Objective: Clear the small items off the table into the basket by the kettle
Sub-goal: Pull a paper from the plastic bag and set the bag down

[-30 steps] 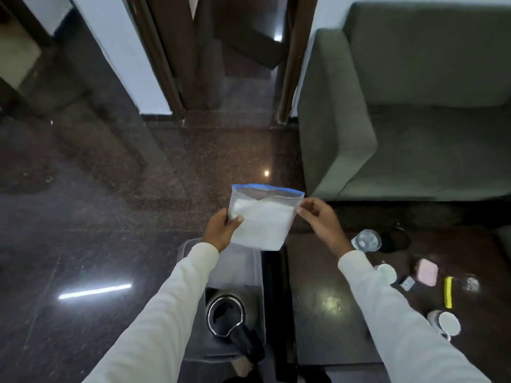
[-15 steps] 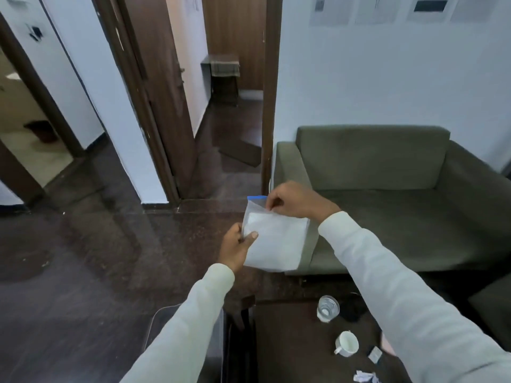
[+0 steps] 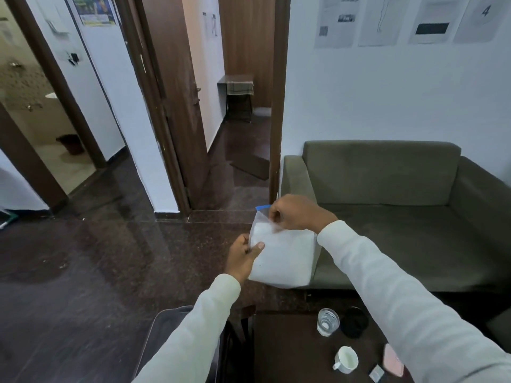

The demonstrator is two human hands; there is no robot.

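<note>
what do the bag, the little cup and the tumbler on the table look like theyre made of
Bag: thin, frosted plastic film, judging by its wrinkles and blue zip strip.
Cup: glossy white, probably glazed ceramic; plastic is possible.
Tumbler: clear, see-through with bright glints; glass or hard clear plastic, hard to say.

Two hands, the left [image 3: 243, 255] and the right [image 3: 297, 214], are sharing one zip bag [image 3: 284, 261]. On the desk [image 3: 287, 349] are sitting one glass [image 3: 327, 322], one black lid [image 3: 354, 322], one white cup [image 3: 345, 359], one pink case [image 3: 392, 362] and one small packet [image 3: 376, 373]. Four paper sheets [image 3: 336, 20] are hanging at 1 o'clock above one sofa [image 3: 387, 205].
</note>
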